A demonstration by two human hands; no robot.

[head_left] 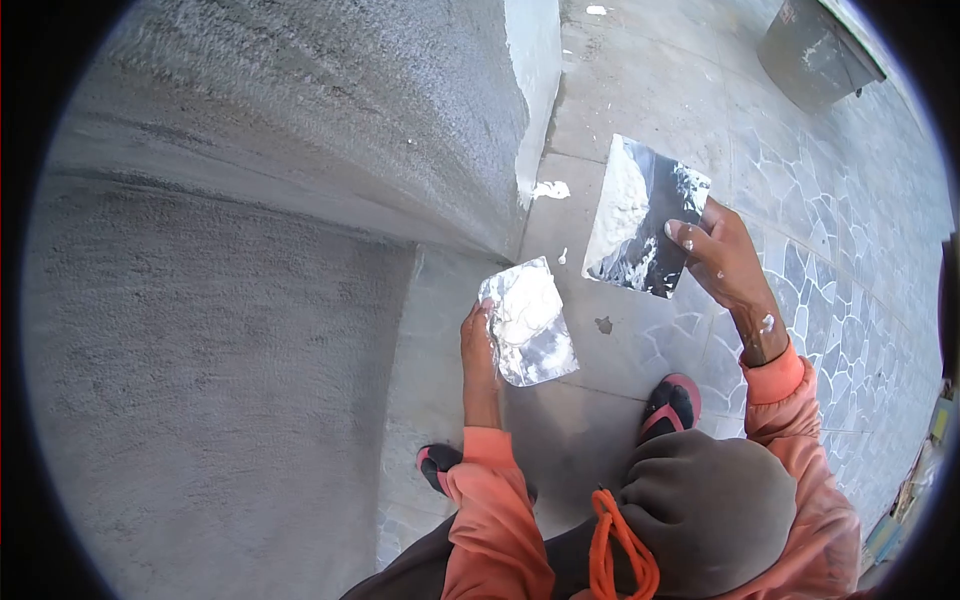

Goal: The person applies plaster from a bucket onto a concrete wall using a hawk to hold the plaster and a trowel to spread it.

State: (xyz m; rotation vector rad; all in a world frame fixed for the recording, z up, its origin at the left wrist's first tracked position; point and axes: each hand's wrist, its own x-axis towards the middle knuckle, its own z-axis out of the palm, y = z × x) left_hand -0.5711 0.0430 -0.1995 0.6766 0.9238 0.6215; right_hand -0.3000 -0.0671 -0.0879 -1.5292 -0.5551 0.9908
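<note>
My left hand (475,345) is closed on the edge of a shiny flat metal putty scraper (545,362), which carries a thick lump of white putty (528,303). Higher up and to the right, my right hand (728,258) grips a second rectangular metal putty scraper (655,215) with the thumb on its face. White putty (622,205) coats that scraper's left side, with smears near its corners. The two scrapers are apart. White spots of putty mark my right thumb and wrist.
A rough grey plastered wall (220,320) fills the left side, with a smooth white-coated strip (535,80) at its corner. White putty drops (551,189) lie on the grey floor (640,345). A dark bucket (815,55) stands at the upper right. My sandalled feet (672,405) are below.
</note>
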